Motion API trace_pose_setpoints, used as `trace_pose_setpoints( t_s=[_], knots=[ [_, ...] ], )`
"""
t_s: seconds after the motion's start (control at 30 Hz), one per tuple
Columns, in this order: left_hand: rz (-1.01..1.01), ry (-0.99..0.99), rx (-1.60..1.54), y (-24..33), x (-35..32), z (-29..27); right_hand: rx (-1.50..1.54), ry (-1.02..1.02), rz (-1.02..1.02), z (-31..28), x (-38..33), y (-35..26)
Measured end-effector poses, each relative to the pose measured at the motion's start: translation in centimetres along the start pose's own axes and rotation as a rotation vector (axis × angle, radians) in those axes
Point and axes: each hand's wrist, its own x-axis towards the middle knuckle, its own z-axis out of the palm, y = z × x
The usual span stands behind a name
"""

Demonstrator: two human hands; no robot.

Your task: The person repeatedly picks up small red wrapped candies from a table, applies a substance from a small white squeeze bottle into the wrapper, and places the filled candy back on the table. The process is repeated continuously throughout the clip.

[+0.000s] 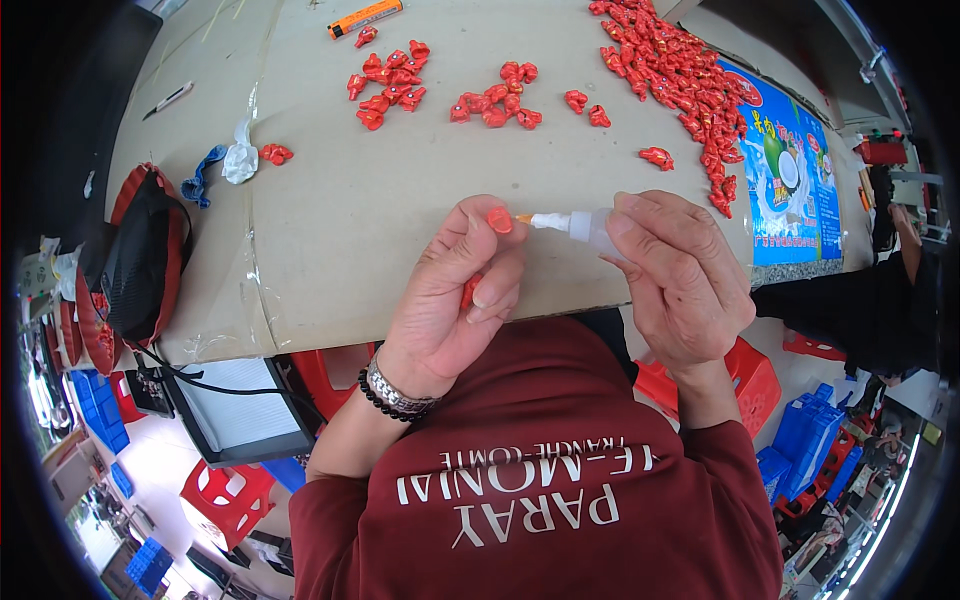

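Well to the left of the left hand, a limp, twisted blue strip (203, 178) lies beside crumpled white tissue (240, 160), soft and creased, with a lone red lump (276, 154) near it. The left hand (437, 300) pinches a small red piece (500, 221) between thumb and finger, its rounded, glossy face turned up; more red shows under the curled fingers, though its shape is mostly hidden. Beyond that hand, knobbly red clusters (390, 82) sit on the smooth, dull tabletop (330, 220). Just right of the red piece comes the orange tip (524, 218) of a bottle (596, 232); whether they touch cannot be told. The bottle, cloudy and seemingly plastic, has white wrapping on its neck; its long axis runs nearly level, tip toward the left hand. The right hand (688, 280), nearer its body, grips it with bent fingers. Beyond that hand spreads a dense, shiny red heap (680, 80), next to a flat, printed blue sheet (795, 190).
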Motion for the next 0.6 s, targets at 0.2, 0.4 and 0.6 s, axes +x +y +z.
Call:
trace_pose_setpoints(
  t_s=[0.2, 0.4, 0.6],
  knots=[
    [-0.005, -0.039, -0.005, -0.01, 0.02, -0.16, 0.008, -0.005, -0.005, 0.18, -0.08, 0.2],
    [0.035, -0.057, -0.075, -0.17, 0.14, -0.34, -0.024, 0.047, -0.067, 0.49, 0.15, 0.48],
    [0.089, -0.022, -0.034, -0.27, -0.01, -0.42, -0.02, -0.003, -0.003, 0.05, 0.32, -0.26]
  ],
)
